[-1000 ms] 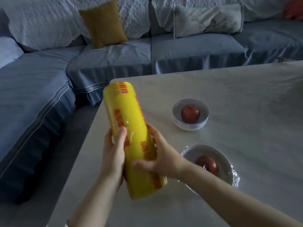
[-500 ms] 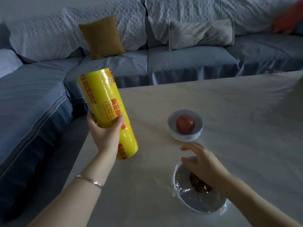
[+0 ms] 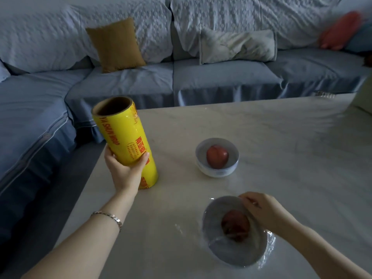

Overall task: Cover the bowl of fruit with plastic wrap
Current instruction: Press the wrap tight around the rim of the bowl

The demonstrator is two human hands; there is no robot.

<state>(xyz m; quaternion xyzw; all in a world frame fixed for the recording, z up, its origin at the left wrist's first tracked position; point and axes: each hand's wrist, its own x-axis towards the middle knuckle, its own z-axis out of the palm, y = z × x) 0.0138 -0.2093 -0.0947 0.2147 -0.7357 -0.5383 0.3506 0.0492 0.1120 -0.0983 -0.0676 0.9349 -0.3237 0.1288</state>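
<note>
Left hand (image 3: pixel 125 170) fingers clasp a tilted yellow plastic-wrap roll (image 3: pixel 124 137) near the table (image 3: pixel 281 137) edge. Right hand (image 3: pixel 263 212) fingers grip the film-covered fruit bowl (image 3: pixel 231 254) at its far rim, with the table surface stretching wide to their right.

- The left hand (image 3: pixel 125 171) grips a yellow plastic wrap roll (image 3: pixel 122 135) low on its side, with the thumb on the right and the fingers round the left.
- The left forearm is bare and reaches forward, with a silver bracelet (image 3: pixel 112 216) at the wrist.
- The right hand (image 3: pixel 263 210) has its fingers curled at the far rim of the near bowl (image 3: pixel 225 258); whether they pinch anything is unclear.
</note>
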